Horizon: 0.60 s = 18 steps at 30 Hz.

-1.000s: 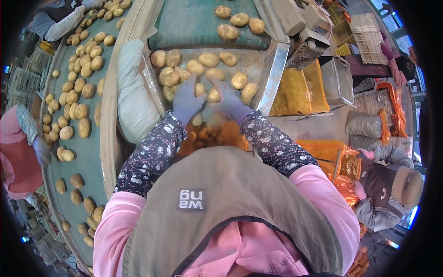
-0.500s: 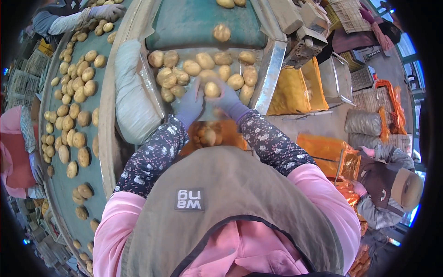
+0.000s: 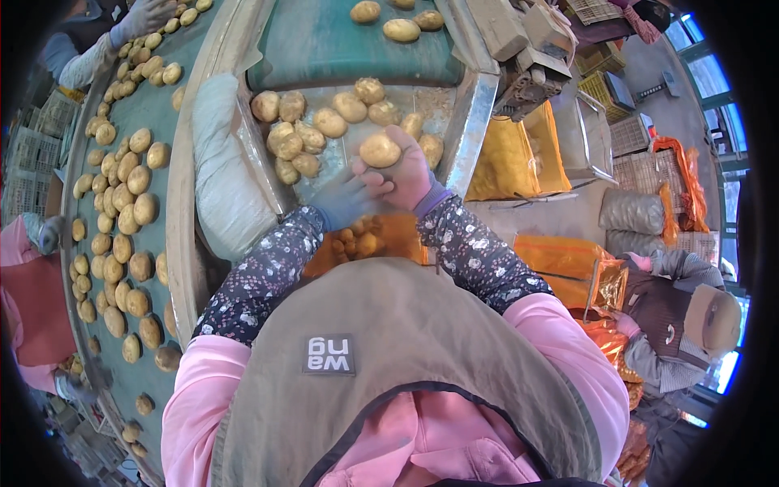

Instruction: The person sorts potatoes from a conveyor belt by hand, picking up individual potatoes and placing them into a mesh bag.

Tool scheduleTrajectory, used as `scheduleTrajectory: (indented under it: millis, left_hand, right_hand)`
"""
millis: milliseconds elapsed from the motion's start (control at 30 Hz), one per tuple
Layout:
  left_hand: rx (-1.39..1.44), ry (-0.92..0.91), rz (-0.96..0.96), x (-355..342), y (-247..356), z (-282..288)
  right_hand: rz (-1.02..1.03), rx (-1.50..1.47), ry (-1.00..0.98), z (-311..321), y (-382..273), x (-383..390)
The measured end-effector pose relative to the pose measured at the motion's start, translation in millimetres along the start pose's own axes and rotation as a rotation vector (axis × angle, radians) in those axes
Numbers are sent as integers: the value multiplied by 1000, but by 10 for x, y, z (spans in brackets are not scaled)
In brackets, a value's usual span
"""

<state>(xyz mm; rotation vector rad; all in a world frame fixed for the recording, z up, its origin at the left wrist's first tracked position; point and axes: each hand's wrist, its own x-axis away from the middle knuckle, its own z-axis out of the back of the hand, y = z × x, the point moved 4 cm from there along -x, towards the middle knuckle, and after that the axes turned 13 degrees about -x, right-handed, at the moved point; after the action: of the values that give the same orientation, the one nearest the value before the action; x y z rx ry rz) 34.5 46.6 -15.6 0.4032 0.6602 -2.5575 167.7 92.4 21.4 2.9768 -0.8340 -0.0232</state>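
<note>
R hand point(image 3: 412, 174): curled on 1 potato point(image 3: 380, 150), thumb one side, fingers other.
L hand point(image 3: 349, 197): fingers extended, nothing gripped, right beside R hand's fingers.
Tray point(image 3: 334, 162): just beyond both hands, approx. 13 loose potatoes point(image 3: 329, 122), mostly ahead-left of R hand.
Belt point(image 3: 349, 58): farther beyond hands, 4 spuds point(image 3: 401, 30) visible.
Orange bag point(image 3: 324, 253): 1, bodyward of hands, contents uncountable.

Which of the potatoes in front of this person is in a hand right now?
The potato in the right hand; the others nearby lie on the tray.
</note>
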Motion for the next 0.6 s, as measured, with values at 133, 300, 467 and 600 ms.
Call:
scheduleTrajectory:
  millis: [133,300,467,600]
  left_hand:
    - [7,-7,-52,-29,-73,-47]
    - [311,-249,188,-152,-132,6]
    - [253,-462,-16,-43,-58,-115]
    - [143,-322,-58,-12,-120,-22]
  right_hand:
    - [22,-12,121,-89,50,-70]
    - [414,297,598,-474,185,6]
    - [317,393,591,-282,125,-3]
    - [212,366,503,-250,89,-53]
